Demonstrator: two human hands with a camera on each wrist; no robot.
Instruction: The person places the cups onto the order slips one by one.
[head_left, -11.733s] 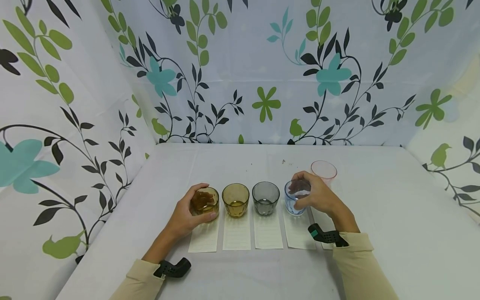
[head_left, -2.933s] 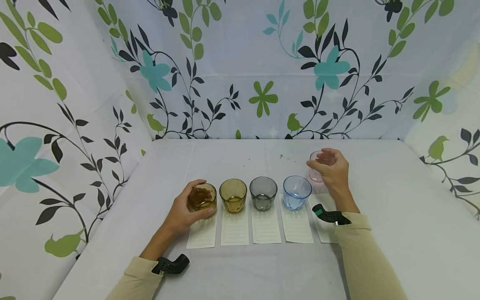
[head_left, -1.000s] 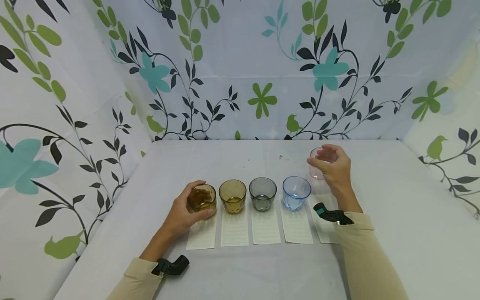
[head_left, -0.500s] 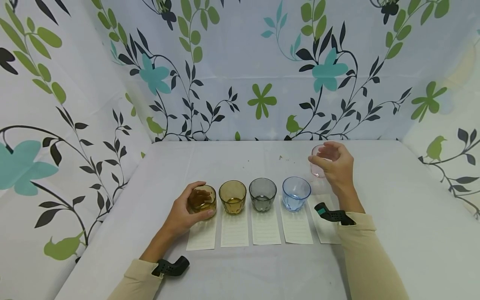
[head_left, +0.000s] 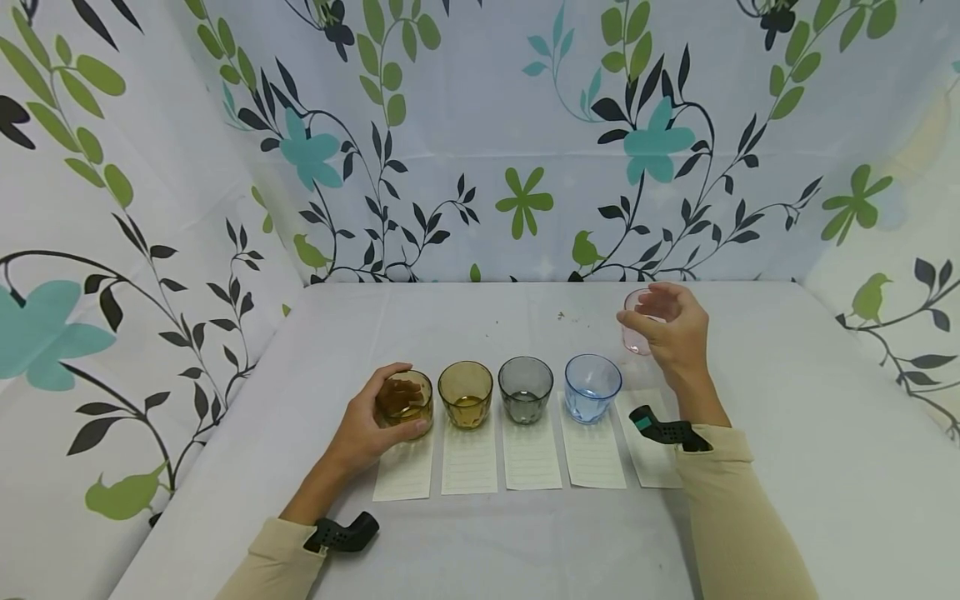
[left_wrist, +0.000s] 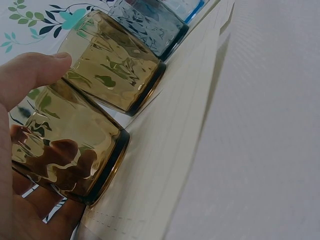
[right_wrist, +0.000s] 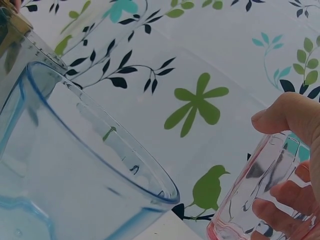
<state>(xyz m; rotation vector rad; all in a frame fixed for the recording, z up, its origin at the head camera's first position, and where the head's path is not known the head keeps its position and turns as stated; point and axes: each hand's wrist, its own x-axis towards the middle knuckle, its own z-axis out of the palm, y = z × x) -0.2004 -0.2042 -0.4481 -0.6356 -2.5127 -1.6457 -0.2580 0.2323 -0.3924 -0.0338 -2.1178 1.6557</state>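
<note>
My left hand [head_left: 369, 425] is curled round an amber glass [left_wrist: 75, 145] at the left end of a row, thumb on its near side and fingers behind. Beside it stand a second amber glass [head_left: 466, 396], a grey glass [head_left: 527, 392] and a blue glass [head_left: 592, 389], upright with their mouths up. Behind the blue one and to the right, my right hand [head_left: 677, 337] holds a pink clear glass [head_left: 634, 333] between thumb and fingers. The right wrist view shows this pink glass [right_wrist: 250, 195] partly covered by fingers; whether it touches the table I cannot tell.
Several lined paper strips [head_left: 534, 458] lie side by side, with glasses at the far ends of most of them. The rightmost strip [head_left: 648, 442] lies partly under the right wrist. A patterned cloth [head_left: 450, 125] hangs behind the white table [head_left: 480, 542].
Since the oldest frame, my right hand has left the blue glass and taken hold of the pink one. Over the last seconds it shifted slightly away with it. The left hand has kept its hold.
</note>
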